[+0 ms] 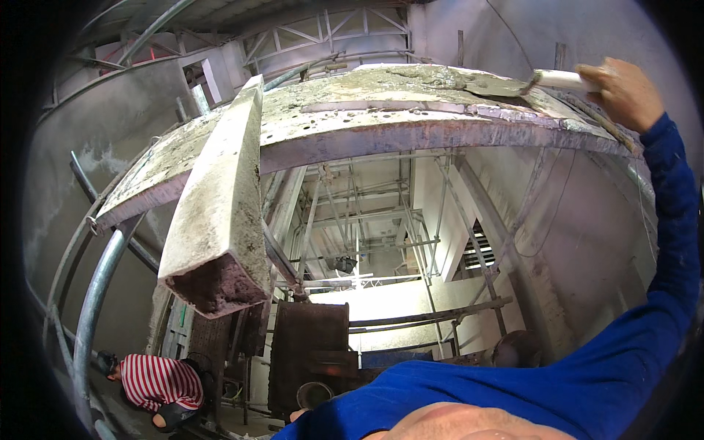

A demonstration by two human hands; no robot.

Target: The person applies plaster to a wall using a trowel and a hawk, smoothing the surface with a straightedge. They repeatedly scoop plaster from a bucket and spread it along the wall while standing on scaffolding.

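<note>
Trowel (546,78) lies right of the beam (220,191).

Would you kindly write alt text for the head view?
The right hand grips a white-handled trowel at a mortar-covered board. A hollow beam juts past its edge; scaffolding and a person in striped clothing are below.

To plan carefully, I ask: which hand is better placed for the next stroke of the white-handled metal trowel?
Probably right: the right hand grips the white-handled metal trowel, its blade at the rough grey mortar on the pale board. The left hand is not clearly visible.
</note>
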